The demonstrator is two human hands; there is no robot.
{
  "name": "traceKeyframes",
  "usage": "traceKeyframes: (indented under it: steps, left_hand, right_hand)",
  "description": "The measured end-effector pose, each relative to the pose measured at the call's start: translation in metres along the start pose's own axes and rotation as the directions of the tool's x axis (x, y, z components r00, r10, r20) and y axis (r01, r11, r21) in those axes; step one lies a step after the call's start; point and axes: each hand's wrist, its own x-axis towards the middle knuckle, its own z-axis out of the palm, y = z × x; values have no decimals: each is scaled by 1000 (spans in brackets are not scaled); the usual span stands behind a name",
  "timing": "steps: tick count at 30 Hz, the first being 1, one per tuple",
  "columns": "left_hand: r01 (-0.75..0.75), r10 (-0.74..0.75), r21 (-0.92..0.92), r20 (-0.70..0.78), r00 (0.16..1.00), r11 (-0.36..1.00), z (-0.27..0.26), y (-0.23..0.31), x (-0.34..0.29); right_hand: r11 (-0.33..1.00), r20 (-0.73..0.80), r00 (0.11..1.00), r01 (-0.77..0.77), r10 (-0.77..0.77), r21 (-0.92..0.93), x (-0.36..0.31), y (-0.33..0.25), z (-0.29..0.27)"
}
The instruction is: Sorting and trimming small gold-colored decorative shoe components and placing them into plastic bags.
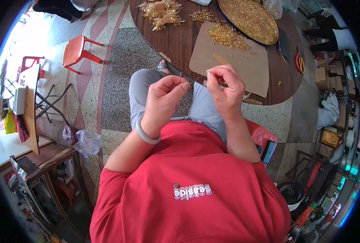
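My left hand (163,99), with a pale bangle (144,135) at its wrist, is closed in a pinch above my lap. Close by on the right, my right hand (227,90) pinches with thumb and forefinger at a slightly higher spot. A thin dark strand (197,78) seems to run between the two pinches; whether it is thread or wire is too fine to tell. Just beyond the right hand lies a brown board (249,75) on the round table. On it are a heap of shiny amber-gold pieces (226,35) and a flat tan piece (220,59).
The dark wooden table (172,42) also bears a round tray (277,38) of gold pieces, gold clusters (159,14) and an orange-handled tool (299,61). An orange stool (73,50) stands left. A phone (269,152) rests on the red seat beside me. Cluttered shelves line the right.
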Motion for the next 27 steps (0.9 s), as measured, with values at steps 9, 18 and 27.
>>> traceKeyframes:
  steps: [9, 18, 27]
  left_hand:
    - [-3, 3, -39, 7, 1000, 999, -6, -4, 2]
    - [-93, 94, 41, -8, 996, 995, 1, 3, -2]
    - [-116, 116, 201, 10, 993, 973, -6, 9, -8]
  right_hand:
    - [995, 44, 994, 99, -98, -21, 2, 1, -5]
    - [882, 235, 898, 421, -372, -213, 12, -8, -7]
    - [931, 295, 910, 342, -293, -131, 7, -3, -11]
